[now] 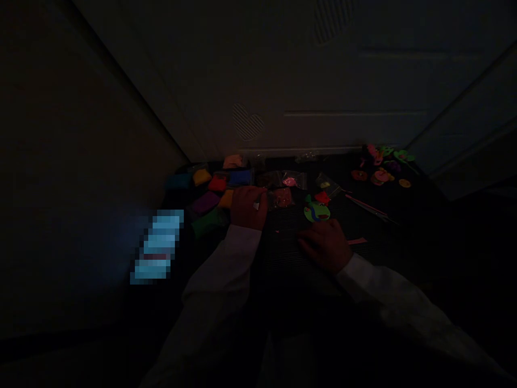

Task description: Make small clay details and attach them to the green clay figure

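The scene is very dim. My left hand [247, 209] is closed among the coloured clay packets, with a small whitish bit [256, 206] showing at its fingers; what it grips cannot be made out. An orange packet [226, 200] lies against its left side, and a bag of reddish-brown clay [281, 198] is just to its right. My right hand [325, 246] rests on the dark table with its fingers curled in, their tips hidden in shadow. Just beyond it lies a round green clay piece [317, 212] with blue and red parts. A pink strip [357, 241] is by its wrist.
Purple [205, 202], green [208, 223] and blue [240, 178] packets lie at left. A glowing, blurred screen [158, 248] stands left of them. Long, thin scissors-like tools [369, 207] lie at right. Several finished clay figures [379, 172] sit at the back right, before a pale panel [323, 129].
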`<act>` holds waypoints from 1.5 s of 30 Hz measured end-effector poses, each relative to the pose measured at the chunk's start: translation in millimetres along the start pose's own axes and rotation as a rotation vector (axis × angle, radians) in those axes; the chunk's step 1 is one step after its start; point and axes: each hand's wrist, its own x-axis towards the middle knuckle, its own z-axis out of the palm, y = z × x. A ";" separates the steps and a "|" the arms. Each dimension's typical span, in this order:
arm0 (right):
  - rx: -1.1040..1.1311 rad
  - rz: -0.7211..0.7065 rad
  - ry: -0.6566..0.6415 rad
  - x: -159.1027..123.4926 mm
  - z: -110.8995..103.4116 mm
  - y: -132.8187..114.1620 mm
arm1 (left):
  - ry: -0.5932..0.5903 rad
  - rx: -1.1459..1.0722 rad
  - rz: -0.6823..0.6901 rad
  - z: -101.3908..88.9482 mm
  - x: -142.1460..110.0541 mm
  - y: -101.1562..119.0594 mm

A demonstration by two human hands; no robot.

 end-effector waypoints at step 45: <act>1.516 0.670 0.232 4.7 -54.5 -30.5 | -0.145 -0.282 -0.073 -67.4 -0.7 86.1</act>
